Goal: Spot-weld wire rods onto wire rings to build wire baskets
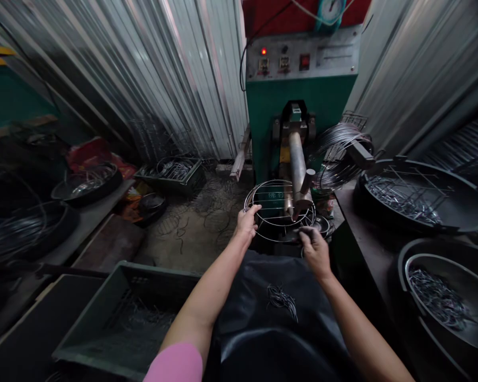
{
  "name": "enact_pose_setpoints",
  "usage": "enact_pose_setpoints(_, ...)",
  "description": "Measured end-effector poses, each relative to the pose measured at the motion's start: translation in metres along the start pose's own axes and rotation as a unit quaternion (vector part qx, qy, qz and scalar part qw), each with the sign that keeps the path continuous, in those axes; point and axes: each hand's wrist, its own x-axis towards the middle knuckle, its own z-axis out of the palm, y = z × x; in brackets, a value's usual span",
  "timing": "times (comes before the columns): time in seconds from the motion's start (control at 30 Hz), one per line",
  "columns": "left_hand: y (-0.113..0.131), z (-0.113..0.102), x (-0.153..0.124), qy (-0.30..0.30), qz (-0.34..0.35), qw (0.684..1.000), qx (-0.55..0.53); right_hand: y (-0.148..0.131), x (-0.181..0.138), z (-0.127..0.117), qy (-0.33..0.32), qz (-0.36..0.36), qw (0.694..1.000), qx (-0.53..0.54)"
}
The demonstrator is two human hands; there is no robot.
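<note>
A round wire rack point(271, 211) lies flat under the steel arm point(297, 164) of a green welding machine point(302, 106). My left hand point(247, 223) grips the rack's left rim with the fingers curled over the wire. My right hand point(314, 249) is closed in a pinch at the rack's near right edge, on a small wire piece or the rim; I cannot tell which. A few bent wire pieces point(282, 300) lie on the black apron over my lap.
Black basins with wire pieces stand on the right bench point(442, 302) point(414, 199). A coil of wire rings point(340, 154) hangs beside the machine. A grey crate point(119, 318) sits at lower left, with more basins point(87, 183) and a crate point(175, 172) on the floor beyond.
</note>
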Motion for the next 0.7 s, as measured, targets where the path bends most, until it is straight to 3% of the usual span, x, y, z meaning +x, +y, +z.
enact_pose_setpoints(0.2,0.003,0.001,-0.004,-0.005,0.009,1.0,-0.001,0.014,0.006,0.005,-0.072,-0.002,0.993,-0.094)
enact_pose_setpoints(0.7,0.001,0.005,0.006,0.002,0.004,1.0,0.015,0.009,0.014,0.007,-0.067,0.017,0.997,-0.034)
